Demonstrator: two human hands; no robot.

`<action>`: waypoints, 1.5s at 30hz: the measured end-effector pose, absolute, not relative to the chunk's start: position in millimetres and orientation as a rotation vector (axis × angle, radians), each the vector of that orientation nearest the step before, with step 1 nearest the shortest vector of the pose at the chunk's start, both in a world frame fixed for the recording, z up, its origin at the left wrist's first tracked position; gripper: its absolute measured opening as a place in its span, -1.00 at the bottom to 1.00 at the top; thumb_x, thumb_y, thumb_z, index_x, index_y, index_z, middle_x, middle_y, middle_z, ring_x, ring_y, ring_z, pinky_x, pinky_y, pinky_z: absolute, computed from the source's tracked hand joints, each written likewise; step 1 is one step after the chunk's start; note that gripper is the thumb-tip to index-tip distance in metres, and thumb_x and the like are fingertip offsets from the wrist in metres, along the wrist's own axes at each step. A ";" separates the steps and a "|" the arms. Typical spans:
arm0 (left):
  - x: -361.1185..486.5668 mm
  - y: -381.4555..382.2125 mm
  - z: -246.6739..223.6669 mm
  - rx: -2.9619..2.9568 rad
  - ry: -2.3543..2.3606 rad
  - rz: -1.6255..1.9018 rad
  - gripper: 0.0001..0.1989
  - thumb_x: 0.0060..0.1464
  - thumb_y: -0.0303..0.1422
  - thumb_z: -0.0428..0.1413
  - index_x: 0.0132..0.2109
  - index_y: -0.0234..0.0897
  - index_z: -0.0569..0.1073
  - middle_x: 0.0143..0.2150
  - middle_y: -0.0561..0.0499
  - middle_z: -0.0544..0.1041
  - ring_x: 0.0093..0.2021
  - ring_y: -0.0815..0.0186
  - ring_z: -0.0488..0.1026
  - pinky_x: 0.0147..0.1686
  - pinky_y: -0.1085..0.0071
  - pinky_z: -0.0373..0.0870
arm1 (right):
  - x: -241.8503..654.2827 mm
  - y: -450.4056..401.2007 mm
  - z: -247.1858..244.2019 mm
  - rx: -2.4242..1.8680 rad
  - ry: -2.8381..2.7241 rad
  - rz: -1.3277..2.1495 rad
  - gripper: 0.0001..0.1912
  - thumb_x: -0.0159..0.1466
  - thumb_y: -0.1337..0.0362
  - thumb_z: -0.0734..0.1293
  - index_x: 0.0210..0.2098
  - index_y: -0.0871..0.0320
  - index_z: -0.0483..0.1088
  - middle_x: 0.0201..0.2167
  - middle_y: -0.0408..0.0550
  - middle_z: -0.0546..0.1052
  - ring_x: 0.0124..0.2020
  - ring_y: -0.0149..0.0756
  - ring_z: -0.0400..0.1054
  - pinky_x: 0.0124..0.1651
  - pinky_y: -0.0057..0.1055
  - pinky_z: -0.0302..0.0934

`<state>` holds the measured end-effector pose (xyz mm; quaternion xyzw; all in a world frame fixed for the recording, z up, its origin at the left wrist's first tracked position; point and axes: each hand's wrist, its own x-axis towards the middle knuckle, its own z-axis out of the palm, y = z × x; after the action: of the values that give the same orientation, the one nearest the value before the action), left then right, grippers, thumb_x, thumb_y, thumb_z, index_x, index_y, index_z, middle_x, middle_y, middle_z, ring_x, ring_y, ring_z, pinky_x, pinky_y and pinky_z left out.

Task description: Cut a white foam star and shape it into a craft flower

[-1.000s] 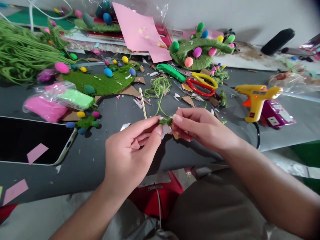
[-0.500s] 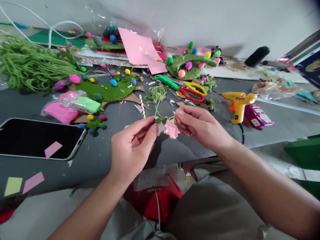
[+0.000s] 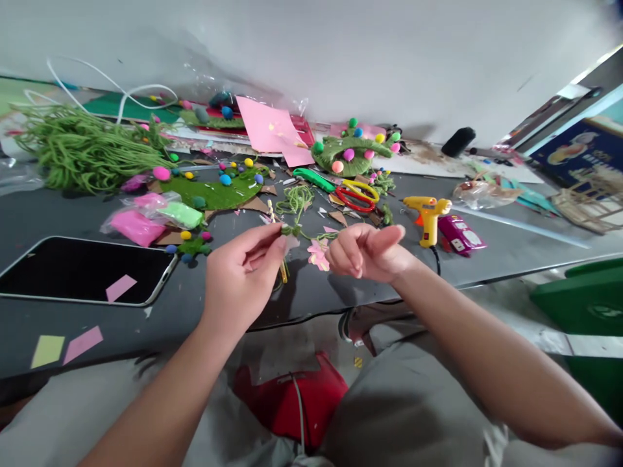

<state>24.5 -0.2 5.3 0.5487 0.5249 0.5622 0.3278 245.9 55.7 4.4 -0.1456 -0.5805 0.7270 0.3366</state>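
Observation:
My left hand pinches a small green yarn-wrapped piece with a whitish, paper-like bit under it. From this piece a strand of green yarn runs right to the curled fingers of my right hand, whose thumb sticks out away from them. Where the strand passes between those fingers is hidden. Between my hands a pink paper flower with pale yellow marks shows just above the table. Behind them lies a loose tangle of green yarn.
Scissors and a green-handled tool lie behind my hands among scraps. A yellow glue gun rests at right beside a purple packet. At left are a phone, bagged clay and a large yarn heap.
My right thumb has lifted off the fingers, and the right hand has turned. My left hand keeps its pinch on the green piece. The whole view has shifted slightly.

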 end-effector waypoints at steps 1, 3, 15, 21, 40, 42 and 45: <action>23.5 -0.1 7.1 1.471 1.388 1.468 -0.74 0.16 -0.26 0.33 -0.02 -0.22 0.68 -0.08 -0.03 0.74 -0.14 0.21 0.71 -0.09 0.40 0.68 | 247.6 56.2 1.0 -0.294 -1.552 1.933 -0.24 0.17 -0.48 0.30 -0.57 0.14 0.34 -0.66 -0.20 0.36 -0.60 -0.45 0.17 -0.43 -0.43 0.11; 22.7 -2.3 10.5 1.544 1.404 1.475 -0.76 0.18 -0.26 0.32 -0.02 -0.18 0.68 -0.09 0.00 0.74 -0.15 0.22 0.70 -0.11 0.42 0.67 | 251.1 55.4 -3.0 -0.176 -1.616 2.031 -0.20 0.11 -0.55 0.25 -0.52 0.13 0.38 -0.63 -0.16 0.41 -0.61 -0.44 0.20 -0.44 -0.42 0.11; 24.2 -12.7 14.7 1.650 1.389 1.416 -0.77 0.21 -0.23 0.29 0.00 -0.07 0.68 -0.06 0.06 0.73 -0.14 0.21 0.70 -0.09 0.40 0.66 | 245.5 38.7 19.9 -0.264 -1.657 2.228 -0.43 0.21 -0.25 0.46 -0.41 0.19 0.45 -0.49 -0.09 0.50 -0.54 -0.44 0.29 -0.50 -0.49 0.13; 22.1 -17.4 17.8 1.635 1.422 1.408 -0.76 0.18 -0.27 0.31 0.00 -0.10 0.69 -0.04 0.04 0.72 -0.09 0.21 0.69 -0.08 0.43 0.65 | 241.0 41.9 32.7 -0.717 -1.266 2.055 -0.65 0.40 0.15 0.39 -0.44 0.19 0.30 -0.52 -0.24 0.26 -0.56 -0.53 0.09 -0.51 -0.53 -0.08; 28.3 -33.1 40.3 1.659 1.405 1.410 -0.76 0.18 -0.33 0.31 0.00 -0.11 0.68 -0.07 0.12 0.73 -0.13 0.37 0.69 -0.06 0.63 0.61 | 247.2 35.0 27.8 -0.415 -1.293 2.053 -0.75 0.29 0.19 0.52 -0.39 0.24 0.50 -0.54 -0.19 0.39 -0.57 -0.56 0.10 -0.53 -0.57 -0.03; 28.8 -33.7 41.0 1.666 1.412 1.416 -0.77 0.18 -0.33 0.31 0.00 -0.11 0.68 -0.07 0.13 0.73 -0.13 0.39 0.69 -0.06 0.66 0.59 | 247.9 34.5 28.3 -0.482 -1.283 2.018 -0.71 0.24 0.18 0.56 -0.42 0.24 0.49 -0.55 -0.18 0.40 -0.56 -0.55 0.12 -0.53 -0.58 -0.04; 30.1 -31.8 40.3 1.674 1.418 1.425 -0.78 0.18 -0.32 0.31 -0.01 -0.10 0.68 -0.07 0.12 0.73 -0.12 0.38 0.69 -0.06 0.64 0.60 | 249.2 32.5 28.6 -0.541 -1.295 1.987 -0.70 0.20 0.17 0.58 -0.44 0.24 0.50 -0.55 -0.17 0.43 -0.56 -0.55 0.16 -0.52 -0.57 -0.02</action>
<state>30.1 -31.8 40.3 0.6180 0.5234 0.5260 0.2596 249.2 32.5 28.6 -0.2085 -0.4991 0.7661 0.3472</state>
